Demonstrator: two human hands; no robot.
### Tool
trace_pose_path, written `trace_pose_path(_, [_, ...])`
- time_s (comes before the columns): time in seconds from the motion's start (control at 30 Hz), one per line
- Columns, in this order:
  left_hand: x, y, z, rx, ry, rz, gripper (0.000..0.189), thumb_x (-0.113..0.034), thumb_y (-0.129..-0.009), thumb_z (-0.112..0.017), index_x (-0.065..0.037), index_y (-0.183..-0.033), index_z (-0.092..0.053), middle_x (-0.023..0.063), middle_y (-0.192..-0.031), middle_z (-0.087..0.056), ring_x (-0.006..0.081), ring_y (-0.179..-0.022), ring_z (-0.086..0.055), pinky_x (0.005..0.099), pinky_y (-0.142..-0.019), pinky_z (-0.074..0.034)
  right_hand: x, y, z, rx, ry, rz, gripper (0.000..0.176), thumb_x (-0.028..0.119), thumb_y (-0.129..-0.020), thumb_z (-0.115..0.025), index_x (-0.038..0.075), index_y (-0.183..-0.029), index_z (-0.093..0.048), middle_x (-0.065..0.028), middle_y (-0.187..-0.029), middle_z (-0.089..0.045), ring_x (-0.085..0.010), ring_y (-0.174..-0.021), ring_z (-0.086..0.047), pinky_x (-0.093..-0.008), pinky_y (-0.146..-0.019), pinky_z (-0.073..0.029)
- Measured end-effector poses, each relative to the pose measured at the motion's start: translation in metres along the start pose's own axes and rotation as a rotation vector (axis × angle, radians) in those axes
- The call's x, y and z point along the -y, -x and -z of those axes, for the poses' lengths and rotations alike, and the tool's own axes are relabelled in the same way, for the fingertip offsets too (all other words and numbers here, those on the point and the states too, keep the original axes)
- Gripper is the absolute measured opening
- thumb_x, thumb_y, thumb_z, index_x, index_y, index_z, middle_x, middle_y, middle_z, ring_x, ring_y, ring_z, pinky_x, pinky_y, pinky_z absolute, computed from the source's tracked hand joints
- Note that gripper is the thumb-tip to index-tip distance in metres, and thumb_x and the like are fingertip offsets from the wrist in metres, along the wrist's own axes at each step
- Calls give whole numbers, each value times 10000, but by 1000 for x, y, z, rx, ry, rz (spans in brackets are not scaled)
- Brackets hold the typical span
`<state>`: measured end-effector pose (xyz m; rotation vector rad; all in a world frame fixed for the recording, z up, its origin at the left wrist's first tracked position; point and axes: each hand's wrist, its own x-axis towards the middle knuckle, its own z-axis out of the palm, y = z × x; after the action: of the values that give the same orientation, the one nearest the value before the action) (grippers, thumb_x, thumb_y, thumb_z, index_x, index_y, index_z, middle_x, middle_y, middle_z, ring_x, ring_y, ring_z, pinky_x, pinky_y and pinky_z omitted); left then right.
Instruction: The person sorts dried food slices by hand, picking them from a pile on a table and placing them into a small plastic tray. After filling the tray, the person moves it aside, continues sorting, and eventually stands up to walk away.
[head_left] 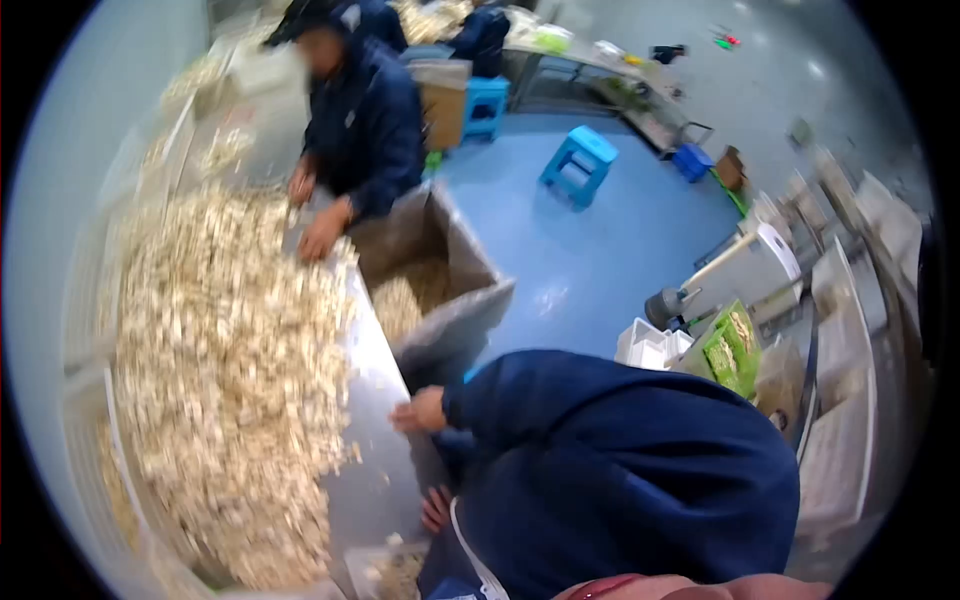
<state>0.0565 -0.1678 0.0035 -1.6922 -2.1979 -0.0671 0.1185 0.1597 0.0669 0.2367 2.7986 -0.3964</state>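
My right hand [421, 410] rests at the near edge of a metal worktable [375, 455], its fingers stretched over the edge and holding nothing visible. Lower down, my left hand [436, 508] is partly hidden by my dark blue jacket. Its visible fingers are spread against the table's side. A broad heap of pale, short, strip-like pieces [235, 370] covers most of the tabletop, too blurred to name. A few loose bits lie between the heap and my hands. Close to my left hand, a pale container [385, 570] holds more small pieces.
Farther along this side, a co-worker [365, 115] bends over the heap with both hands at it. Between us stands a deep grey bin [460, 270], partly filled. A blue stool [580, 165] stands on the floor. White crates [645, 345] and a green bag [735, 350] are behind me.
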Motion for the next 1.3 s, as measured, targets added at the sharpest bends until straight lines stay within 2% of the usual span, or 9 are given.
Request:
trace_pose_path(0.13, [1, 3, 21, 84, -29, -30, 513, -394, -1144, -302, -217, -1621, -367, 51, -1653, -402, 292, -1506, -438, 501, -1249, -322, 16, 14, -6, -123, 24, -51, 772, 156, -856, -653, 119, -1581, -392, -90, -1707, -292, -311, -1548, -339, -430, -1047, -523])
trace_pose_path(0.23, [-3, -1, 13, -65, -13, 11, 511, -398, -1147, -295, -223, -1623, -363, 34, -1658, -396, 281, -1513, -431, 490, -1242, -341, 18, 12, -1, 51, -4, -86, 1139, 243, -730, -887, 167, -1659, -232, -56, -1757, -148, -338, -1588, -231, -488, -1152, -441])
trace_pose_path(0.27, [-4, -2, 9, -128, 48, 44, 488, -369, -1144, -341, -237, -1612, -384, 21, -1663, -392, 269, -1512, -435, 481, -1221, -372, 29, 18, 32, 60, 47, -60, 927, 143, -793, -747, 88, -1616, -324, -118, -1712, -268, -333, -1556, -321, -441, -1131, -464])
trace_pose_path(0.37, [-3, 7, 2, -117, 40, 49, 451, -342, -1138, -390, -260, -1579, -435, 18, -1645, -425, 262, -1496, -459, 482, -1193, -396, 31, 11, 57, 217, 15, -62, 1052, 152, -715, -848, 80, -1618, -312, -131, -1711, -253, -349, -1553, -317, -438, -1145, -462])
trace_pose_path(0.4, [-6, 6, -1, -110, 42, 49, 439, -334, -1136, -406, -268, -1568, -452, 17, -1639, -437, 259, -1491, -467, 483, -1184, -405, 3, -6, 4, 225, 10, -28, 1361, 293, -579, -972, 156, -1671, -173, -111, -1757, -110, -377, -1588, -223, -520, -1159, -448])
trace_pose_path(0.8, [-3, 6, -3, -166, 0, 41, 505, -426, -1117, -344, -277, -1592, -430, 16, -1658, -407, 272, -1538, -392, 507, -1239, -308, 13, -3, 1, 104, 18, -63, 1040, 267, -717, -861, 144, -1605, -333, -100, -1714, -236, -385, -1539, -320, -486, -1138, -479])
trace_pose_path(1.0, [4, 7, 26, 423, 274, 45, 536, -436, -1102, -349, -274, -1610, -405, 5, -1685, -367, 274, -1551, -369, 523, -1266, -227, 18, -1, 17, 25, -74, -19, 828, 195, -755, -780, 47, -1506, -463, -159, -1624, -382, -376, -1462, -417, -434, -1087, -515])
trace_pose_path(1.1, [2, -10, 37, 193, 210, 43, 473, -437, -1071, -432, -243, -1499, -484, 44, -1560, -465, 299, -1441, -463, 514, -1201, -300, 9, 0, 28, 64, -113, 111, 733, 196, -797, -742, 56, -1478, -511, -147, -1582, -455, -364, -1433, -460, -432, -1075, -518])
trace_pose_path(1.3, [20, -54, 54, 378, 259, -7, 423, -434, -1031, -496, -222, -1397, -501, 66, -1437, -497, 324, -1338, -496, 519, -1129, -333, -74, 85, 49, 130, -629, -91, 537, 295, -910, -697, 129, -1415, -623, -178, -1243, -727, -366, -1129, -693, -453, -978, -532])
